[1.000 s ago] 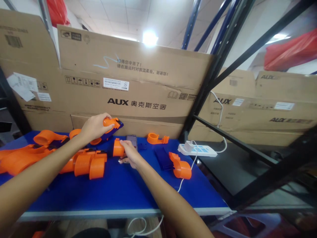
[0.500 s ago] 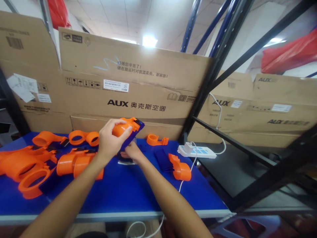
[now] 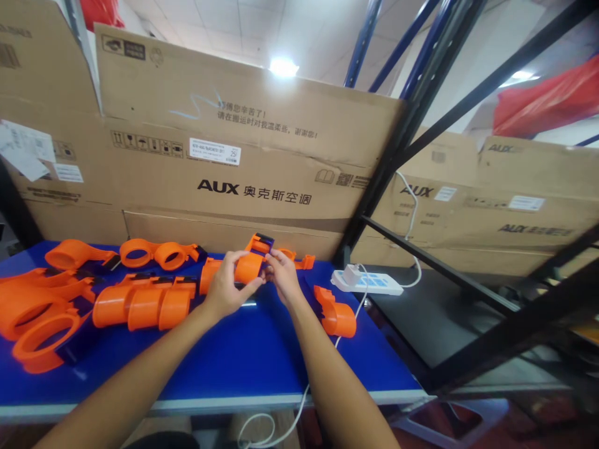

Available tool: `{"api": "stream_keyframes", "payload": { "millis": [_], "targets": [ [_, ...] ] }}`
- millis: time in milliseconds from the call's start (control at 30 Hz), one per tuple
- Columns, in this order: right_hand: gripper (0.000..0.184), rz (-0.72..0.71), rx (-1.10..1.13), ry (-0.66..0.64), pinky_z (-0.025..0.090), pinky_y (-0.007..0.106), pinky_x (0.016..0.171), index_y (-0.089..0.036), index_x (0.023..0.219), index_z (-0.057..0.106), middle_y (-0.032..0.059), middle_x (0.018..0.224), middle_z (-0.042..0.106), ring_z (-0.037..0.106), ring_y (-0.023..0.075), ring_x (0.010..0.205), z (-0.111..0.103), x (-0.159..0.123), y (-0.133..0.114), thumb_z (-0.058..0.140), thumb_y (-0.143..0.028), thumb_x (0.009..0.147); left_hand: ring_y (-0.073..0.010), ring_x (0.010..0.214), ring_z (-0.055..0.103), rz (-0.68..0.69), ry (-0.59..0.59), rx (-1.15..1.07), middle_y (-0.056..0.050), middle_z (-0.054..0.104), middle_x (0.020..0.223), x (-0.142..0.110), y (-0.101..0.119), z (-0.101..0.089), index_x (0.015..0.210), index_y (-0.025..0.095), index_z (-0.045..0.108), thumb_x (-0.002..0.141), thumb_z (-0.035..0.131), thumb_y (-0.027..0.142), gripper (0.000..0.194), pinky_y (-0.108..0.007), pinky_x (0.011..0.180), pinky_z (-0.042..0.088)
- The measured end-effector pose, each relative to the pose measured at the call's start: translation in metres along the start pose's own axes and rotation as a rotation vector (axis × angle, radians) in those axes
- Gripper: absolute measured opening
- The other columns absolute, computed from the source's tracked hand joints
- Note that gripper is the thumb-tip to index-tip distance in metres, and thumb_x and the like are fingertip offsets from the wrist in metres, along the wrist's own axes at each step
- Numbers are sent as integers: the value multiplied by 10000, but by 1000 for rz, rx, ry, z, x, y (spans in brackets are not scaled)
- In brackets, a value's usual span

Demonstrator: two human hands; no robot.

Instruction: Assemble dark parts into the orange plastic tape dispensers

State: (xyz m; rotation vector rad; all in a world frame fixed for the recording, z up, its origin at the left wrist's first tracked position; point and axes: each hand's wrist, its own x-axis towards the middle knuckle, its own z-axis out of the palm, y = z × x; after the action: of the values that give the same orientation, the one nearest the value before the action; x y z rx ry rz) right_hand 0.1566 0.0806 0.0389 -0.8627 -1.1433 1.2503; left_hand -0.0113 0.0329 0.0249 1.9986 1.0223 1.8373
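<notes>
Dispenser, orange: our left hand curls fingers around body, right hand pinches edge; blue counter extends between forearms to pale front edge.

Left hand now farther right, orange dispenser in it turned more upright. Right hand, earlier at another orange piece, now fingers the held dispenser's edge.

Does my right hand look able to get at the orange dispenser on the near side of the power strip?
Probably yes: nothing tall shows between the right hand and the orange dispenser, though that hand would first need to leave the held orange piece in the left hand.
</notes>
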Motion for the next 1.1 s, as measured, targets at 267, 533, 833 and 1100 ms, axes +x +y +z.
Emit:
{"api": "stream_keyframes", "payload": {
  "millis": [267,533,833,1100],
  "targets": [
    [314,-75,-152,-97,430,237,528,-209,1020,677,-34,664,581,527,136,580,-8,-9,0,704,-394,767,-244,943,666,-555,116,-551,-126,663,1209,-2,-16,9,1405,238,544,931,527,637,620,-369,789,527],
    [198,-54,-321,-187,360,231,476,-211,748,610,-28,574,549,473,132,510,11,-34,9,620,-400,803,-288,1103,676,-605,47,-619,-79,740,1160,-7,-15,7,1153,240,709,781,769,517,468,-383,951,507],
    [238,-131,-562,-161,296,232,494,-219,630,495,-42,514,467,439,129,505,11,-40,11,495,-338,837,-274,1058,675,-631,85,-561,-76,750,1044,-8,-24,7,1020,205,751,788,756,573,435,-378,966,490],
    [294,-294,-706,-68,248,248,553,-221,575,344,-49,561,358,366,123,585,15,-39,7,479,-305,822,-261,1027,680,-628,98,-563,-63,752,1021,-9,-25,8,1029,219,757,772,763,587,449,-357,933,502]
  ]
}}
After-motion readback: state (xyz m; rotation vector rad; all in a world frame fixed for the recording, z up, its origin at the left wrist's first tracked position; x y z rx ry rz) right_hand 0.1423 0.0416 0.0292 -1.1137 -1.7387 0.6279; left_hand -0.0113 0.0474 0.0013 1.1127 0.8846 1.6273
